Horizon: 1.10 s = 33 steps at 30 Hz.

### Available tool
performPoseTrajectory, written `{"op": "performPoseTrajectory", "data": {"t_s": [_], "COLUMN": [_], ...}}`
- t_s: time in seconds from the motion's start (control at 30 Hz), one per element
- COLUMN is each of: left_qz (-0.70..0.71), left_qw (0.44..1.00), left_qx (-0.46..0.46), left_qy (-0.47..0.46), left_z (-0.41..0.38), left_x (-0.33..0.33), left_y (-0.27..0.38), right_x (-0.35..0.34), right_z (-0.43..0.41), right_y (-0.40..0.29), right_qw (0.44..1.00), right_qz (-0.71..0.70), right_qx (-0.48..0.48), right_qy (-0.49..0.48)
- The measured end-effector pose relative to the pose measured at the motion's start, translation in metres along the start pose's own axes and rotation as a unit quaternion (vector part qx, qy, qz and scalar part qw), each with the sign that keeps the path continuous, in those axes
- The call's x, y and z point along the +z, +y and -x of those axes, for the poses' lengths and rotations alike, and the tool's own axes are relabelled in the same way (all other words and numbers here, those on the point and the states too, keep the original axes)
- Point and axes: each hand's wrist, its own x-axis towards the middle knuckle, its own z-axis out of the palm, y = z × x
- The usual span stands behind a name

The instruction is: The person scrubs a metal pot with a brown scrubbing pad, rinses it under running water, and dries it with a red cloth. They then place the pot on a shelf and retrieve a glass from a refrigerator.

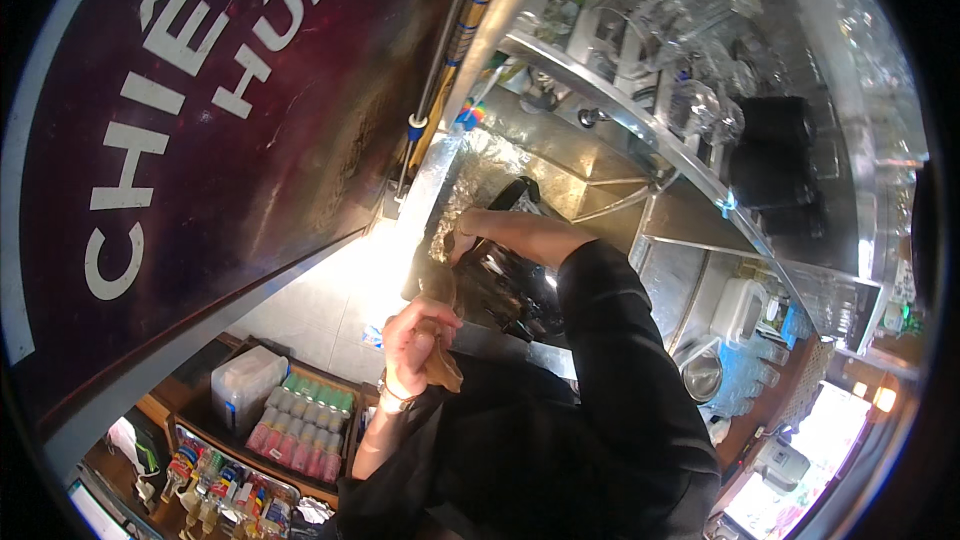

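Note:
My left hand (418, 337), with a watch at the wrist, is closed around a bunched tan-brown cloth (444, 371) at the front edge of a metal sink (480, 345). One end of the cloth hangs below my fingers; a brownish length continues above them into the sink. My right hand (461, 238) reaches into the sink near that upper part, fingers down. Its fingertips are partly hidden, so its grip does not show. Beneath my right forearm lies a glossy black plastic bag or liner (517, 285).
Above the sink a metal shelf (675, 142) holds clear glassware and black containers (772, 150). A large dark red sign panel (225, 127) with writing stands left. Lower left sit a crate of drink cans (300, 427) and a tray of bottles (232, 495). Clear cups (739, 382) stand right.

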Motion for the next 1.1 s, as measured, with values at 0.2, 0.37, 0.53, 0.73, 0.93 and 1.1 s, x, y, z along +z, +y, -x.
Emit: {"op": "performPoseTrajectory", "data": {"t_s": [0.2,0.37,0.53,0.73,0.93,1.1], "left_qz": [-0.001,0.020,-0.003,0.041,0.061,0.090], "left_qw": [1.000,0.998,0.998,0.997,0.995,0.981], "left_qx": [-0.012,-0.036,-0.010,-0.006,0.008,0.041], "left_qy": [-0.024,-0.045,-0.068,-0.070,-0.083,-0.165], "left_z": [-0.009,-0.022,-0.037,-0.042,-0.065,-0.072], "left_x": [0.013,0.026,0.035,0.039,0.056,0.097], "left_y": [0.002,0.007,0.009,0.000,0.001,0.043], "right_x": [0.054,0.115,0.126,0.187,0.235,0.233], "right_z": [0.117,0.132,0.135,0.124,0.061,0.033], "right_y": [0.014,0.041,0.064,0.057,0.022,0.006], "right_qw": [0.969,0.905,0.887,0.842,0.760,0.733], "right_qz": [0.067,0.070,0.019,-0.068,-0.170,-0.164], "right_qx": [0.050,0.031,0.102,0.202,0.175,0.199], "right_qy": [0.230,0.418,0.450,0.496,0.603,0.629]}}
